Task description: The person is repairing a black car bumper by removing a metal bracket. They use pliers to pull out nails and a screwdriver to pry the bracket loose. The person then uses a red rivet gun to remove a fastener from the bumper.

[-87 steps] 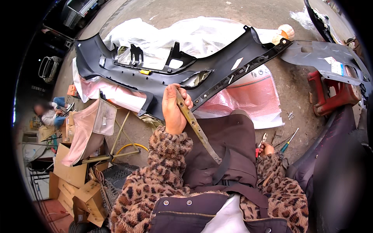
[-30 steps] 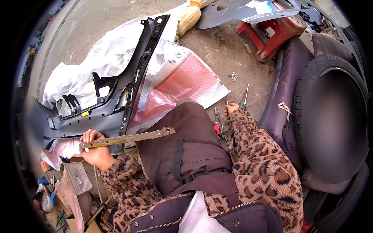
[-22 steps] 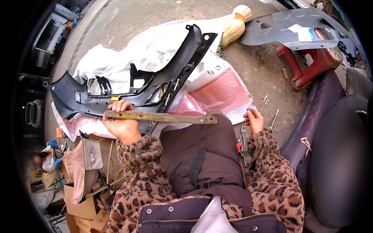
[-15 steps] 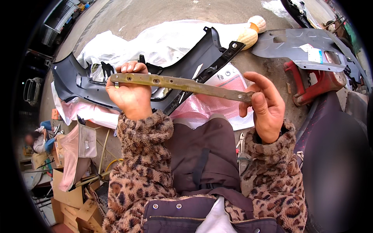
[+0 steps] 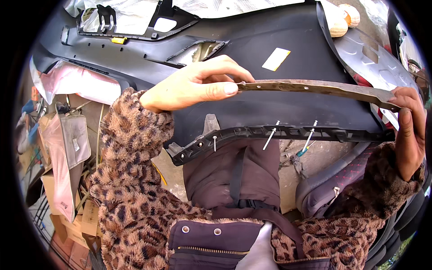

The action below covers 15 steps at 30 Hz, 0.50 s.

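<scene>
A long, narrow metal strip with small holes is held up level between my hands. My left hand pinches its left end between thumb and fingers, while my right hand grips the other end with the thumb underneath. Beneath the strip lies a large black car bumper cover, partly over my lap. Along its near edge runs a black ribbed plastic rail. Several pale pins, probably rivets, stick out of that rail, one pin near its middle. A white and yellow label is stuck on the cover.
A grey panel and a pale gourd-shaped object are at the far right. A dark padded seat stands at my right. Cardboard boxes and a pinkish cloth piece are at the left. White wrapping lies behind the cover.
The bumper cover has come closer, its pinned rail now across my lap. Both hands have shifted, the right one further right, and the strip shows its narrower side.
</scene>
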Each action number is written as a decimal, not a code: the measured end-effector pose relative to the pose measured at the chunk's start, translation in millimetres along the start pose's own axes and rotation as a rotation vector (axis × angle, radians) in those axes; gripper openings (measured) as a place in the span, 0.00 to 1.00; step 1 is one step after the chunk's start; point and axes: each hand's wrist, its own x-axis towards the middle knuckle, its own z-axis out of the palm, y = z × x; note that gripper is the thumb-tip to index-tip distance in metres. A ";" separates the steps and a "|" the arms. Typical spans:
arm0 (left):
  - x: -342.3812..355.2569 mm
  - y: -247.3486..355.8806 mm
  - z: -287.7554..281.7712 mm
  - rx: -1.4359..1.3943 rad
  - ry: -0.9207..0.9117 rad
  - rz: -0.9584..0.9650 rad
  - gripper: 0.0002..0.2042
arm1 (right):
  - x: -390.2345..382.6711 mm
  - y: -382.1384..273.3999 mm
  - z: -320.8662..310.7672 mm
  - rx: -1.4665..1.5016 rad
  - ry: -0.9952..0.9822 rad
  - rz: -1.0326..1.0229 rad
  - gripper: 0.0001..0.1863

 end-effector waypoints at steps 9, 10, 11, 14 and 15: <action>42.8 -40.9 27.7 0.227 -0.341 0.142 0.12 | -1.8 5.9 -0.1 -0.087 -0.355 0.089 0.15; 42.3 -41.6 30.0 0.208 -0.324 0.136 0.12 | -0.1 4.6 3.0 -0.090 -0.372 0.089 0.15; 45.6 -39.8 30.5 0.206 -0.320 0.121 0.11 | 0.2 1.5 2.0 -0.104 -0.384 0.101 0.16; 42.3 -36.4 32.5 0.226 -0.256 0.108 0.10 | 11.8 -4.4 7.5 -0.140 -0.410 0.141 0.15; 43.3 -35.5 32.8 0.246 -0.280 0.116 0.10 | 12.7 -13.7 7.9 -0.225 -0.412 0.143 0.13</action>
